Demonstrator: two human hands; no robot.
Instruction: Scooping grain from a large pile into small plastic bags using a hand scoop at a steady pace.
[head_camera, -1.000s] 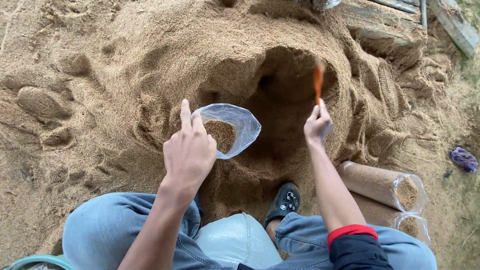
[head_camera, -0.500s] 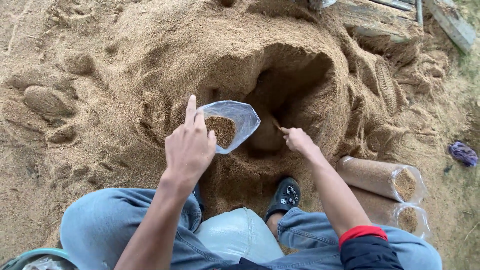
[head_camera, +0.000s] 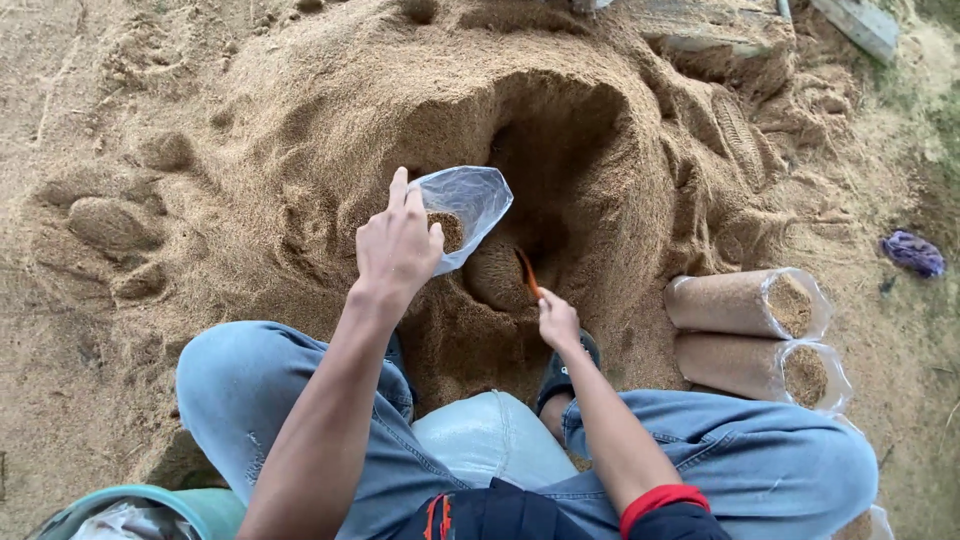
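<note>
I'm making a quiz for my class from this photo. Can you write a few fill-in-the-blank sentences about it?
1. The left hand holds open a clear plastic ____.
2. The right hand holds an orange scoop down in the ____ pile.
3. The number of filled bags lying at the right is ____.
4. The person's jeans are ____ in colour.

Missing words: bag; sawdust; two; blue

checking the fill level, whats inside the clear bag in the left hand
Brown sawdust-like grain lies inside the clear bag, well below its open mouth. The left hand covers the bag's lower part, so its full depth cannot be seen.
</note>
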